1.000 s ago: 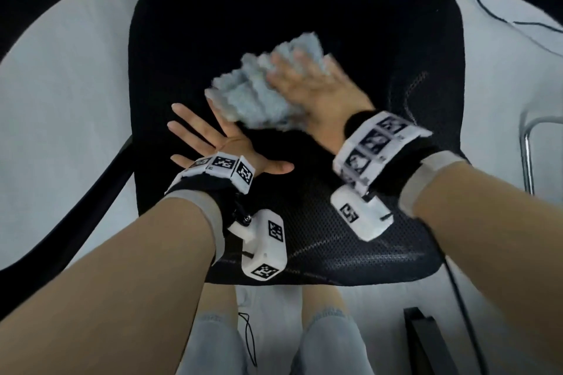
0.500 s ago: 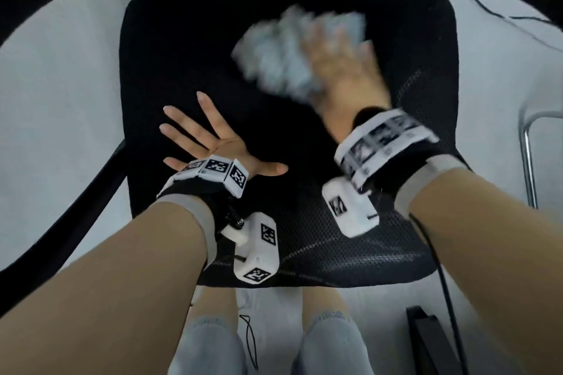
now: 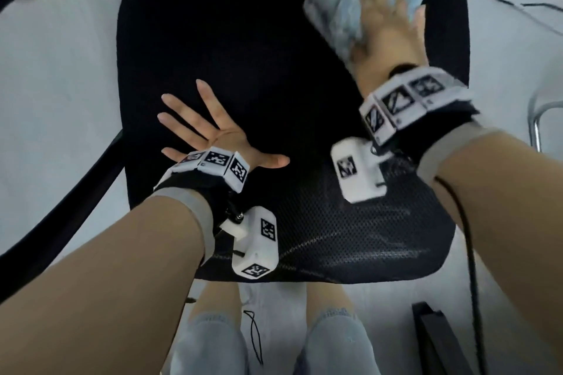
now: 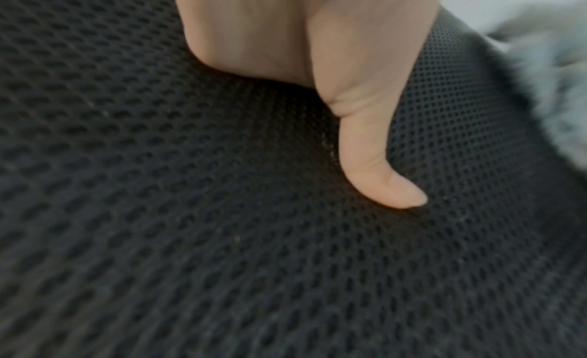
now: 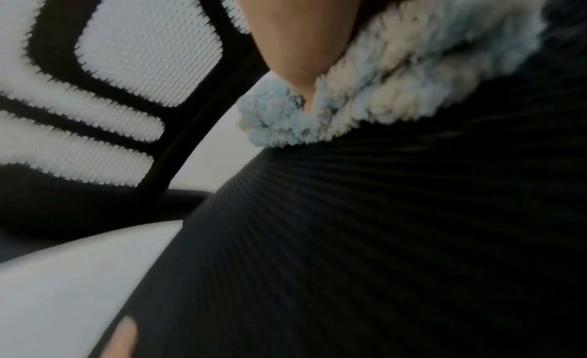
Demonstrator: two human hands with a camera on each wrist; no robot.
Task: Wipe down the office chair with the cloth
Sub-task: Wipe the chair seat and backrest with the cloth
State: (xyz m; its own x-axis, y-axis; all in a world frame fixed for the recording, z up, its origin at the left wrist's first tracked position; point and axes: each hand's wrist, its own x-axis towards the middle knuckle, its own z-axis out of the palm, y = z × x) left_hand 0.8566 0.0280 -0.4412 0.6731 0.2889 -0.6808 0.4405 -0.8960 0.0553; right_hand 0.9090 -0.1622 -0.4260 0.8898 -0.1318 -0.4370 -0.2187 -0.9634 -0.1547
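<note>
Nearest, two legs (image 3: 332,341) in pale blue denim standing just off the seat's front edge, a thin black cord (image 3: 254,341) lying on the light floor (image 3: 61,76) between them. On the black mesh seat (image 3: 335,240) of the office chair, toward its front left, left hand (image 3: 213,134) laid flat, fingers straight and spread wide, holding nothing; thumb (image 4: 378,167) stretched sideways and pressed into the mesh, as seen from the left wrist. White tagged bands on both wrists, a small white camera block (image 3: 256,243) hanging under the left one. Farther back, at the seat's rear right corner, right hand (image 3: 387,18) pressed palm-down on the fluffy pale blue cloth (image 3: 338,0), fingers extended over it rather than curled round; both blurred, so finger detail uncertain. Cloth (image 5: 365,92) lying on the mesh under the palm, its fringe spilling out on both sides of the hand. Beyond the seat's rear edge, in the right wrist view, the chair's backrest (image 5: 105,87), black ribs over pale mesh. Off the seat's right edge, a chrome tube (image 3: 539,119) and a thin dark cable (image 3: 511,0) on the floor.
</note>
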